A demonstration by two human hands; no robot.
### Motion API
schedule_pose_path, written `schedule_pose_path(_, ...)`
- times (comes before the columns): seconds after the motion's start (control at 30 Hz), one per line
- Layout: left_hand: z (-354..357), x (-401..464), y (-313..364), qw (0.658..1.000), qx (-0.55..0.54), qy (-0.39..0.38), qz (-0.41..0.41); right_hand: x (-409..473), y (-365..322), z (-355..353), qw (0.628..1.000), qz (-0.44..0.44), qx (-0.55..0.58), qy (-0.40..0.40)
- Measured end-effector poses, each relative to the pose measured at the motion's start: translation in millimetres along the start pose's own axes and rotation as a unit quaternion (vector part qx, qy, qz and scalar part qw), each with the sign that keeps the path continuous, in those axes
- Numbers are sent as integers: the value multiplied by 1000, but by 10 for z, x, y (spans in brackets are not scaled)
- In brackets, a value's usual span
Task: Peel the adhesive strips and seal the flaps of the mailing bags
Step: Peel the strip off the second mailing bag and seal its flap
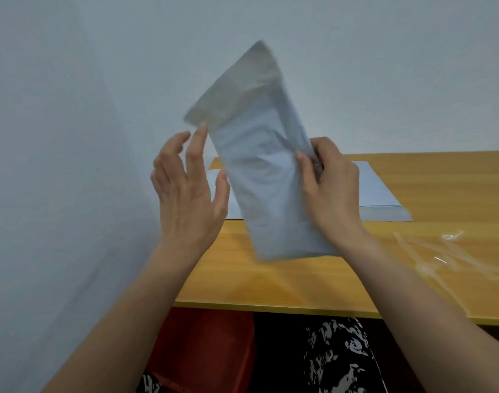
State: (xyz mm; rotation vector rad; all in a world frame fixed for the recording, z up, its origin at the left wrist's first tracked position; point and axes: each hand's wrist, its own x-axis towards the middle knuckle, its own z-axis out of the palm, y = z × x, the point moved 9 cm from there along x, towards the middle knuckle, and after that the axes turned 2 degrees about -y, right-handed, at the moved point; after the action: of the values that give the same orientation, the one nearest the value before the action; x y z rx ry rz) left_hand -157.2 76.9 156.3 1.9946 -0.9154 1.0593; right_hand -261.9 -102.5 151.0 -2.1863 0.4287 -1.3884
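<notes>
A pale grey mailing bag [259,177] is held up in the air over the table, tilted, with its greyer flap end [239,89] pointing up and left. My right hand [330,188] pinches the bag's right edge between thumb and fingers. My left hand [188,188] is spread, fingers straight, with thumb and fingertips touching the bag's left edge. The bag is blurred, so the adhesive strip on the flap cannot be made out.
A stack of flat mailing bags [378,194] lies on the yellow wooden table [271,282] behind the held bag. Several clear peeled strips [441,256] lie at the right. A white wall fills the left and back. A red bin [208,347] sits under the table.
</notes>
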Motion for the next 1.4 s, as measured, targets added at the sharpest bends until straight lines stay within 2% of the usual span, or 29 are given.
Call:
schedule_pose_path(0.1,323,-209,-1,994,-8,-109,10,-63,177,10,996,51,64,17)
schedule_pose_path(0.17,600,-405,-14,978,12,-208,0,-166,442,198,991,114,54,-41)
schedule_pose_path(0.23,906,-691,-75,940,59,-334,-25,-357,753,404,979,170,19,-112)
schedule_pose_path(0.3,1169,-1023,-173,887,69,-453,-63,-589,1046,531,960,219,-23,-171)
schedule_pose_path(0.33,1262,-1177,-192,861,61,-499,-76,-706,1163,559,948,245,-46,-197)
schedule_pose_path(0.4,1374,-1380,-169,837,55,-540,-71,-877,1305,550,923,256,-149,-246)
schedule_pose_path(0.47,1439,-1465,-123,834,61,-544,-65,-917,1294,533,905,201,-263,-269)
schedule_pose_path(0.5,1461,-1481,-89,835,62,-543,-65,-910,1245,550,907,171,-277,-266)
schedule_pose_path(0.6,1527,-1448,50,844,62,-530,-61,-885,1056,767,919,100,-233,-301)
schedule_pose_path(0.73,1658,-1383,146,841,104,-524,-84,-963,938,1189,895,25,-241,-375)
schedule_pose_path(0.93,1736,-1474,128,858,115,-491,-95,-1032,1040,1227,918,5,-225,-326)
schedule_pose_path(1.13,1796,-1457,104,857,118,-493,-90,-1061,1106,1281,885,6,-266,-383)
schedule_pose_path(1.4,1900,-1457,82,831,152,-531,-70,-1115,1273,1379,851,36,-265,-452)
